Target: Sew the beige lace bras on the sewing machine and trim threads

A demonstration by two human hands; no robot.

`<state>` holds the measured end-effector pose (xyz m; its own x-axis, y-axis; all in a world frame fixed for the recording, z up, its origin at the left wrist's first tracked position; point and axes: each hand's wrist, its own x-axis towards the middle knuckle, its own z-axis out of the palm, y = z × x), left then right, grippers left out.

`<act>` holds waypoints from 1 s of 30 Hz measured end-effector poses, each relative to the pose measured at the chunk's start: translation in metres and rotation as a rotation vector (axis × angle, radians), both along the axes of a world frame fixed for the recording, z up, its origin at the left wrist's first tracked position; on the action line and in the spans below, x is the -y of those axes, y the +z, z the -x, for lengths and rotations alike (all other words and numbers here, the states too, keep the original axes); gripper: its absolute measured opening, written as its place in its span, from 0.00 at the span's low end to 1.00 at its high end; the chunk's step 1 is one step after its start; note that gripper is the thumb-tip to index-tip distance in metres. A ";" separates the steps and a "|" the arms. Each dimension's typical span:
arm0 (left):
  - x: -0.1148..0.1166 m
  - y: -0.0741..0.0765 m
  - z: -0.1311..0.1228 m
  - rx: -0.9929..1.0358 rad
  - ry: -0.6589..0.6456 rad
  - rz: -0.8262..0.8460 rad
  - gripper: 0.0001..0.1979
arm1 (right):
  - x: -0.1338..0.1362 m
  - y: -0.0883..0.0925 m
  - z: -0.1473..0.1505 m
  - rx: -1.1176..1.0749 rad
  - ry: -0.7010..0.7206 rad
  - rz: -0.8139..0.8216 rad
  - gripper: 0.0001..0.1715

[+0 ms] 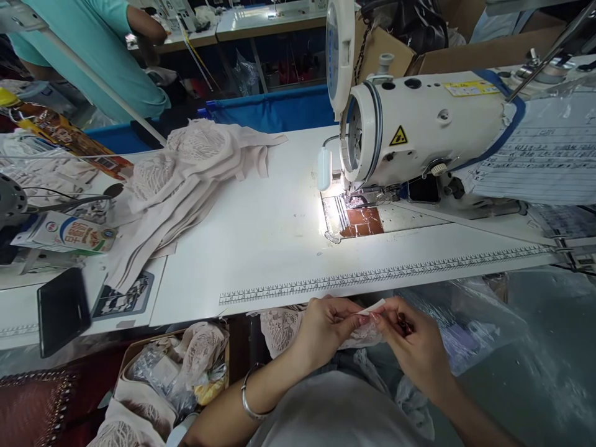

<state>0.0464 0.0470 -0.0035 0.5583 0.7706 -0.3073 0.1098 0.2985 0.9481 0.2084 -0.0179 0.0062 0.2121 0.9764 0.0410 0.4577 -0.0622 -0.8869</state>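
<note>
Just below the table's front edge, my left hand (323, 329) pinches a pale narrow edge of a beige lace bra (278, 330). My right hand (416, 344) closes its thumb and finger on the same edge, close to the left fingertips. A small dark object (404, 324) is tucked in the curled fingers of the right hand; its kind is hard to make out. The bra's lace hangs under both hands, partly hidden by them, over my lap. Beyond the hands stands a white sewing machine (419, 124), its lamp lighting the needle area.
A pile of beige lace bras (186, 167) lies on the left of the white table (265, 230). Nearby are a drink carton (65, 233), a bottle (69, 139) and a phone (64, 312). A box (128, 357) of lace pieces stands below. Across the room is a person in teal (97, 56).
</note>
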 end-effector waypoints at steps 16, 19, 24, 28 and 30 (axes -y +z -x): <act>-0.001 -0.004 0.000 0.066 0.012 0.081 0.21 | 0.000 0.001 -0.009 -0.073 0.027 0.029 0.21; -0.003 -0.004 0.000 0.068 0.038 0.126 0.23 | -0.001 -0.002 -0.018 -0.148 0.097 0.041 0.31; -0.005 0.000 -0.001 0.101 0.031 0.151 0.24 | -0.009 0.000 -0.031 -0.170 0.269 0.249 0.26; -0.005 0.002 -0.001 0.100 0.007 0.143 0.25 | -0.014 0.006 -0.029 -0.207 0.343 0.296 0.23; -0.005 0.001 -0.001 0.095 0.000 0.127 0.24 | -0.016 0.007 -0.026 -0.210 0.362 0.286 0.23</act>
<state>0.0475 0.0518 -0.0024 0.5899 0.7286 -0.3481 0.0212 0.4169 0.9087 0.2344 -0.0023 0.0129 -0.1673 0.9548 -0.2458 0.3081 -0.1862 -0.9330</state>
